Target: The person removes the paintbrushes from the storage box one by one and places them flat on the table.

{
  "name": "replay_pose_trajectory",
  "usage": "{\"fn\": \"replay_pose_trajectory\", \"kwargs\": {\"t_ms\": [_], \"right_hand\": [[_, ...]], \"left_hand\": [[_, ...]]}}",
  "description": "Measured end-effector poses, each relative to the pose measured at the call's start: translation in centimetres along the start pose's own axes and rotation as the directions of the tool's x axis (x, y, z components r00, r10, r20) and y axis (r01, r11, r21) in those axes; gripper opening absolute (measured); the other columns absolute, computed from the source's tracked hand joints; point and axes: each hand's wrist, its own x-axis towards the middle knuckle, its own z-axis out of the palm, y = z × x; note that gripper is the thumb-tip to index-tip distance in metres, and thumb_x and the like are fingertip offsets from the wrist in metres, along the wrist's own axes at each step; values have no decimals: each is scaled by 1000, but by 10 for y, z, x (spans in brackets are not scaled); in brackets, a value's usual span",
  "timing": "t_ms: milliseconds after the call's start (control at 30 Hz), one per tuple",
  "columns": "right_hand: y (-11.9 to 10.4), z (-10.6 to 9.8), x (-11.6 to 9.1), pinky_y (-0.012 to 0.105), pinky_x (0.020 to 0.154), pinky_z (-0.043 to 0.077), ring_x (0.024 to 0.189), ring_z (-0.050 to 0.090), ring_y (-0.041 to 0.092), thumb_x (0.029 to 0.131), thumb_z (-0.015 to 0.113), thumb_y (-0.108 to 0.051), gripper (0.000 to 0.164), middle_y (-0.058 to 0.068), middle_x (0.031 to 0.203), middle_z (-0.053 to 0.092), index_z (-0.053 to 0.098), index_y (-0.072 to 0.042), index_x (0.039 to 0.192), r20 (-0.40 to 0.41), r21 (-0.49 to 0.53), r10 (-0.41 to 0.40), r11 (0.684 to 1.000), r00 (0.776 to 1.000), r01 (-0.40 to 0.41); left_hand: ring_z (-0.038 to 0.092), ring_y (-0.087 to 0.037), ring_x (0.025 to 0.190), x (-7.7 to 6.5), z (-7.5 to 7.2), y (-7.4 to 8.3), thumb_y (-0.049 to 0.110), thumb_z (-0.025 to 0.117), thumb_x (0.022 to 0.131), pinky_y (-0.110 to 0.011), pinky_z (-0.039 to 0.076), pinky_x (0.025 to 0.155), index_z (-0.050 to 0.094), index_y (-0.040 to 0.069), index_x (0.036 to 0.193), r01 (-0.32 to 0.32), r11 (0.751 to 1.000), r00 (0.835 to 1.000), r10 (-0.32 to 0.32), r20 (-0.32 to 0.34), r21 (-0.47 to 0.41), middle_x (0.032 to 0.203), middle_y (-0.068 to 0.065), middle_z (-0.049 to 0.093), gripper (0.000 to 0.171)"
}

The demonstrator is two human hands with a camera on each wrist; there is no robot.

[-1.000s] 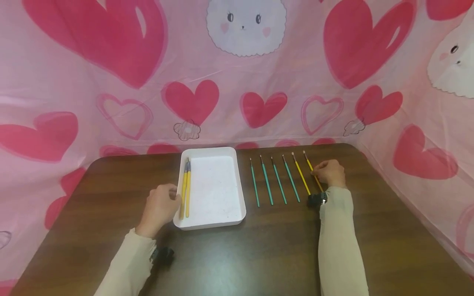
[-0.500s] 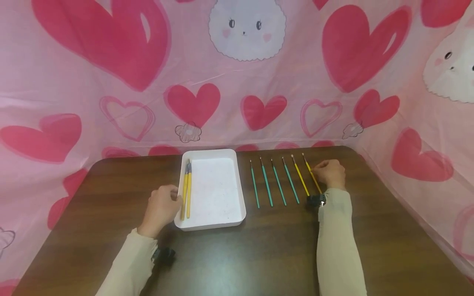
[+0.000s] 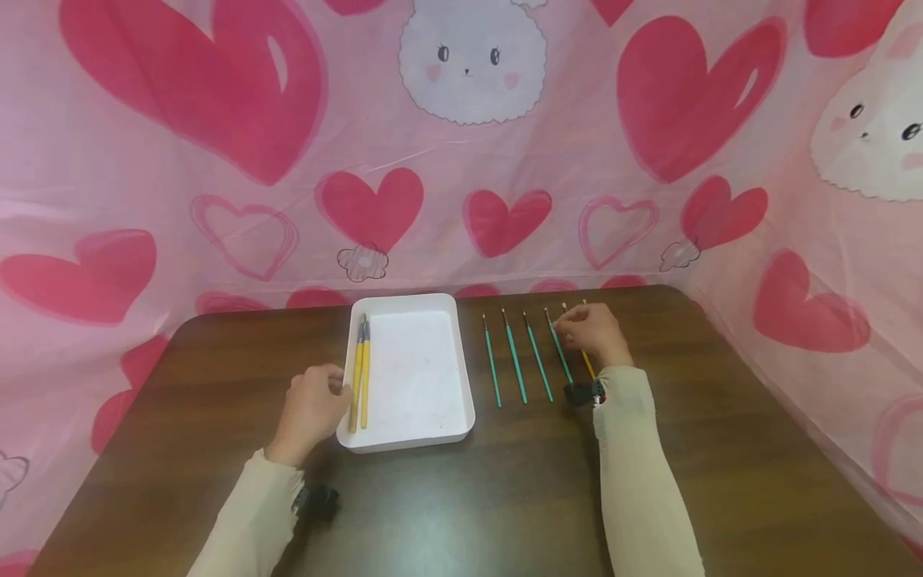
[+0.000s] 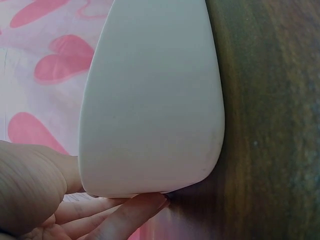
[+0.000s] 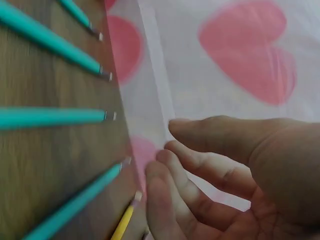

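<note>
My left hand (image 3: pixel 308 413) holds the left wall of a white tray (image 3: pixel 405 443); in the left wrist view its fingers (image 4: pixel 132 212) touch the tray's edge and the thumb tip is hidden behind the wall. Two yellow-handled paintbrushes (image 3: pixel 365 381) lie along the left inside of the tray. Over the row on the table, my right hand (image 3: pixel 597 332) hovers with loosely bent fingers and nothing between thumb and fingertips, as the right wrist view confirms. Several teal paintbrushes (image 3: pixel 515 361) lie beneath and left of it. Two yellow ones, including a yellow paintbrush (image 3: pixel 588 366), are partly hidden by that hand.
The brown wooden table (image 3: pixel 418 513) has rounded back corners. A pink heart-patterned cloth (image 3: pixel 433 152) hangs behind it and along its sides. Dark wrist cameras are strapped under both sleeves.
My right hand has moved left from the rightmost yellow paintbrush to above the rightmost teal one. The left hand stays at the tray, and the brushes lie as before.
</note>
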Motion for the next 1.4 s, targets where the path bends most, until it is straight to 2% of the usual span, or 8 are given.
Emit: {"fn": "replay_pose_trajectory", "kwargs": {"t_ms": [100, 167, 333, 533, 700, 1000, 1267, 1400], "right_hand": [[-11, 7, 0, 36, 84, 63, 90, 73, 26, 97, 66, -18, 28, 23, 117, 72, 73, 4, 112, 62, 11, -55, 998, 997, 54], [-18, 13, 0, 34, 83, 63, 86, 72, 21, 97, 66, -16, 26, 23, 116, 73, 73, 4, 111, 90, 28, -77, 997, 993, 75], [-39, 29, 3, 32, 77, 63, 78, 71, 17, 94, 70, -16, 22, 19, 105, 76, 75, 1, 105, 101, 26, -108, 994, 989, 106], [-68, 53, -2, 38, 82, 64, 81, 74, 23, 93, 73, -17, 20, 20, 106, 75, 74, 0, 103, 122, 86, -139, 988, 983, 129], [-85, 74, -5, 39, 80, 64, 78, 75, 23, 92, 74, -16, 17, 18, 101, 74, 73, -2, 100, 155, 105, -150, 985, 976, 134], [-118, 104, -9, 31, 70, 64, 69, 72, 17, 90, 76, -18, 15, 12, 89, 75, 76, -4, 95, 219, 45, -218, 976, 951, 214], [-142, 131, -11, 35, 80, 62, 73, 74, 16, 90, 76, -18, 12, 9, 92, 76, 77, -6, 93, 305, -34, -205, 974, 930, 225], [-151, 146, -13, 31, 76, 60, 71, 72, 15, 89, 77, -17, 11, 6, 87, 74, 78, -6, 92, 340, -72, -191, 971, 921, 228]], "left_hand": [[70, -37, 103, 1, 2, -1, 13, 64, 96, -54, 61, 89, 64, -3, 129, -3, 1000, 1000, 3, 1, 3, 122, -25, 69, 36], [70, -38, 103, 1, 2, -1, 14, 64, 97, -54, 61, 89, 63, -3, 129, -3, 1000, 1000, 3, 8, 2, 122, -25, 69, 36], [69, -40, 107, 2, 0, -1, 14, 64, 97, -55, 60, 91, 62, -3, 131, 0, 1000, 1000, 0, 18, 3, 125, -26, 68, 38], [69, -41, 109, 3, -2, -1, 15, 64, 97, -55, 60, 91, 61, -3, 133, 15, 1000, 999, -14, 29, -2, 126, -26, 67, 40], [69, -39, 107, 3, -1, -1, 15, 64, 97, -55, 60, 91, 61, -3, 132, 19, 1000, 999, -19, 31, -6, 125, -26, 68, 39], [70, -40, 105, 1, -1, 0, 15, 63, 98, -55, 60, 91, 62, -4, 131, 21, 1000, 1000, -21, 21, 4, 124, -26, 69, 38], [69, -40, 106, 3, -2, 0, 14, 63, 98, -55, 60, 91, 61, -4, 132, 13, 1000, 1000, -13, 18, 7, 124, -26, 68, 39], [69, -39, 106, 3, -2, 0, 15, 63, 98, -54, 60, 91, 61, -4, 132, 28, 1000, 999, -28, 31, 2, 124, -26, 68, 40]]}}
